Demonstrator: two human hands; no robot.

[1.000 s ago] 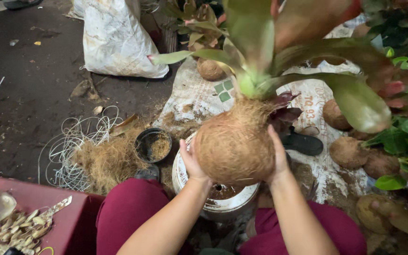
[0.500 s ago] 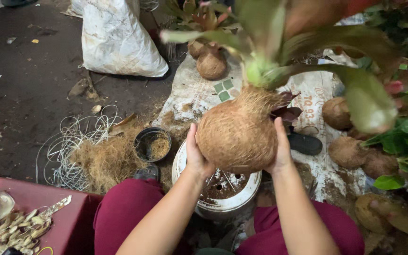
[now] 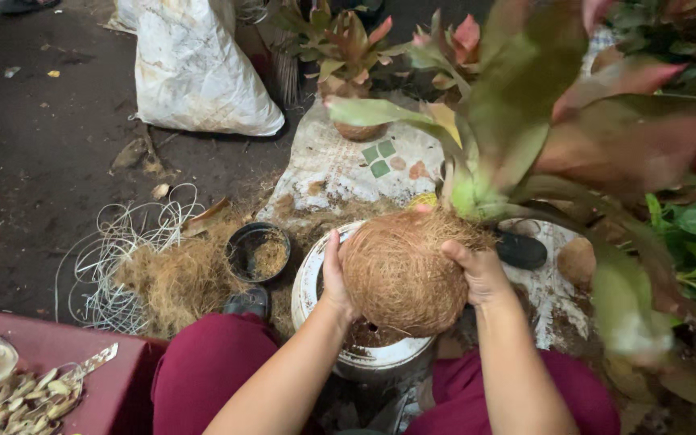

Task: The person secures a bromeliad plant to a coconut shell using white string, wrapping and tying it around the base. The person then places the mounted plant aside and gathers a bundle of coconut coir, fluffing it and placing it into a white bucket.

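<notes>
A round ball of brown coconut fibre (image 3: 400, 270) wraps the root of a plant with broad green and red leaves (image 3: 573, 129). My left hand (image 3: 333, 274) presses its left side and my right hand (image 3: 477, 270) grips its right side. I hold the ball tilted over a white round bucket (image 3: 316, 282) between my knees, which are in dark red trousers. The plant's leaves lean toward the upper right and fill that part of the view.
Left of the bucket stand a small black pot (image 3: 258, 251) with fibre in it, a heap of loose fibre (image 3: 175, 278) and coiled white wire (image 3: 110, 250). A white sack (image 3: 195, 68) lies behind. More fibre-balled plants (image 3: 348, 48) stand at the back. A red tray (image 3: 50, 374) sits at lower left.
The ball has come nearer to me and tilted, so the leaves now swing to the upper right. My right hand has shifted onto the ball's upper right side.
</notes>
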